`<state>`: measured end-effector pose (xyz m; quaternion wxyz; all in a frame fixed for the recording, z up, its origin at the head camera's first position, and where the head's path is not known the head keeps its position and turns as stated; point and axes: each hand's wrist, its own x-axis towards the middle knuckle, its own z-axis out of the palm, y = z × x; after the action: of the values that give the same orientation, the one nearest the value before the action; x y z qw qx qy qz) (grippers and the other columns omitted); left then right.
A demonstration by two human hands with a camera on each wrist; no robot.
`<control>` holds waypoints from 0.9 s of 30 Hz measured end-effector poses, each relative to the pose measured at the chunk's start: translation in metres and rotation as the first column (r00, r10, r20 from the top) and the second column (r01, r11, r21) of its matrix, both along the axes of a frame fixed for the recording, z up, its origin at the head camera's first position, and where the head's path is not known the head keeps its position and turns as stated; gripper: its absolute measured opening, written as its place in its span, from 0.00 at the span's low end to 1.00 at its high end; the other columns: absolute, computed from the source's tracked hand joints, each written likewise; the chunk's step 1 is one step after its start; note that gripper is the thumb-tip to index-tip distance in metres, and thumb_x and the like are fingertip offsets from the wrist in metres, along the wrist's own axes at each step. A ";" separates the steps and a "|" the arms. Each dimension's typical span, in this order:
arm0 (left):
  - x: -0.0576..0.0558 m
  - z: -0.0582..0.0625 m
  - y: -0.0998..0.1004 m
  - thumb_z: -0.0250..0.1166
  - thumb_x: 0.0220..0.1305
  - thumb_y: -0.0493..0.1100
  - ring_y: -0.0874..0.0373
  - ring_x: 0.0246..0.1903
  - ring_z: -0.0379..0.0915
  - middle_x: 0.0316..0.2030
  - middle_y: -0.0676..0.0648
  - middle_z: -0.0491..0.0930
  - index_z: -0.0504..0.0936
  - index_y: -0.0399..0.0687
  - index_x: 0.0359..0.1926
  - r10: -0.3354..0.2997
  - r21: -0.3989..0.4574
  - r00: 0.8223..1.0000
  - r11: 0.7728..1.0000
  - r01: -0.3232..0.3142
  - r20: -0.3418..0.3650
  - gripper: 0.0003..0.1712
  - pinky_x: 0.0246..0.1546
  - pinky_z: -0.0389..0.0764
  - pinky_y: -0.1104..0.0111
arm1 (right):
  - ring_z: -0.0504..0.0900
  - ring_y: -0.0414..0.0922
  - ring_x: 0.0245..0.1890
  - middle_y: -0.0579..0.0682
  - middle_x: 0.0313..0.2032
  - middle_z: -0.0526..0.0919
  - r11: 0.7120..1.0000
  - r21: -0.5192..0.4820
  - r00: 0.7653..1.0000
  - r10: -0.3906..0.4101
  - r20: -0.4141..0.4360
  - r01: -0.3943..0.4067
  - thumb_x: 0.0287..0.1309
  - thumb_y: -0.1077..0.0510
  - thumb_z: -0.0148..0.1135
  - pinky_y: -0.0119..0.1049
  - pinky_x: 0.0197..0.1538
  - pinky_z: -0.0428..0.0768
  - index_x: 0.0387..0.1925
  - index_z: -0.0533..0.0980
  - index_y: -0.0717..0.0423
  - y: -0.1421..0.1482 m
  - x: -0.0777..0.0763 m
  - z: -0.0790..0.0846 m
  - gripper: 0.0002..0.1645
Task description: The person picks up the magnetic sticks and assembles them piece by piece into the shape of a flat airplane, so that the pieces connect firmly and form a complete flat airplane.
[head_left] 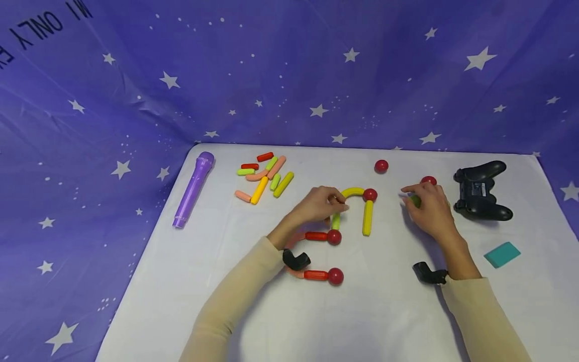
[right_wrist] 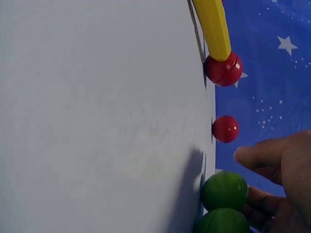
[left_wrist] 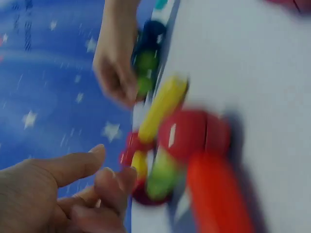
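Observation:
My left hand [head_left: 321, 203] hovers beside a joined figure of magnetic rods and balls, with nothing between its thumb and fingers in the left wrist view. Nearest to it are a yellow curved rod [head_left: 353, 192] and a yellow-green rod [head_left: 336, 221]. A red ball [head_left: 370, 195] joins the curved rod to a straight yellow rod [head_left: 368, 218]. Two red rods [head_left: 315, 236] end in red balls [head_left: 335, 276] lower down. My right hand [head_left: 429, 208] is at two green balls [right_wrist: 224, 191], fingers behind one and thumb held apart; it partly hides them in the head view.
Loose coloured rods [head_left: 260, 190] lie in a group at the back left, near a purple toy microphone [head_left: 193, 191]. A single red ball [head_left: 381, 166] sits at the back. To the right are a black game controller [head_left: 480, 191] and a teal block [head_left: 502, 255].

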<state>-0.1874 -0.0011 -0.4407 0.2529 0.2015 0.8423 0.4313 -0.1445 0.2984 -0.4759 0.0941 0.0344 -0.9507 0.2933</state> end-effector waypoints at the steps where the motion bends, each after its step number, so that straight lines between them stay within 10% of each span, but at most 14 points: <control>1: -0.004 0.002 -0.010 0.65 0.66 0.48 0.49 0.22 0.79 0.34 0.42 0.82 0.81 0.44 0.50 0.010 -0.002 0.999 1.000 -0.010 -0.041 0.17 0.21 0.74 0.72 | 0.66 0.62 0.49 0.66 0.46 0.76 1.000 0.000 1.000 0.000 -0.008 0.000 0.58 0.65 0.62 0.51 0.44 0.62 0.49 0.80 0.64 -0.001 0.000 0.000 0.16; 5: -0.021 0.006 -0.055 0.65 0.65 0.46 0.50 0.30 0.78 0.35 0.43 0.84 0.83 0.41 0.51 0.102 -0.046 0.965 0.992 -0.116 -0.242 0.17 0.30 0.77 0.68 | 0.66 0.63 0.50 0.67 0.46 0.76 1.000 -0.006 1.000 -0.001 0.000 0.001 0.58 0.66 0.62 0.52 0.46 0.62 0.48 0.80 0.65 -0.002 -0.001 -0.001 0.16; 11: -0.038 -0.011 -0.123 0.66 0.62 0.38 0.50 0.36 0.76 0.37 0.41 0.82 0.84 0.36 0.46 0.297 -0.151 0.815 0.896 -0.418 -0.497 0.13 0.40 0.78 0.59 | 0.66 0.64 0.52 0.68 0.49 0.75 1.000 0.004 0.998 0.018 0.056 -0.018 0.60 0.64 0.61 0.56 0.47 0.64 0.50 0.79 0.65 0.001 -0.001 -0.001 0.16; 17: -0.048 -0.025 -0.130 0.64 0.65 0.44 0.49 0.33 0.74 0.33 0.42 0.80 0.82 0.38 0.43 0.355 -0.155 0.807 0.868 -0.472 -0.472 0.13 0.35 0.76 0.59 | 0.66 0.65 0.53 0.68 0.49 0.76 1.000 0.011 1.000 0.012 0.011 -0.012 0.58 0.65 0.63 0.60 0.52 0.63 0.49 0.79 0.64 -0.001 -0.001 0.000 0.16; 24: -0.054 -0.019 -0.113 0.67 0.62 0.47 0.54 0.20 0.62 0.16 0.51 0.60 0.70 0.46 0.18 0.266 -0.348 0.795 0.791 -0.503 -0.545 0.21 0.21 0.62 0.64 | 0.67 0.66 0.52 0.68 0.48 0.77 1.000 0.010 1.000 0.010 -0.022 -0.010 0.56 0.66 0.63 0.60 0.50 0.63 0.48 0.79 0.64 -0.003 0.003 0.002 0.16; 27: -0.052 -0.014 -0.112 0.68 0.61 0.47 0.56 0.19 0.57 0.16 0.51 0.55 0.70 0.46 0.16 0.274 -0.340 0.803 0.798 -0.497 -0.529 0.22 0.20 0.57 0.65 | 0.67 0.67 0.52 0.69 0.48 0.75 1.000 -0.008 1.000 0.017 0.009 -0.017 0.57 0.67 0.62 0.59 0.49 0.63 0.49 0.79 0.65 0.003 0.005 -0.001 0.16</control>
<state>-0.2392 -0.1136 -0.4545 -0.0068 0.0491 0.9782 0.2014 -0.1392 0.3013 -0.4766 0.0874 0.0408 -0.9497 0.2980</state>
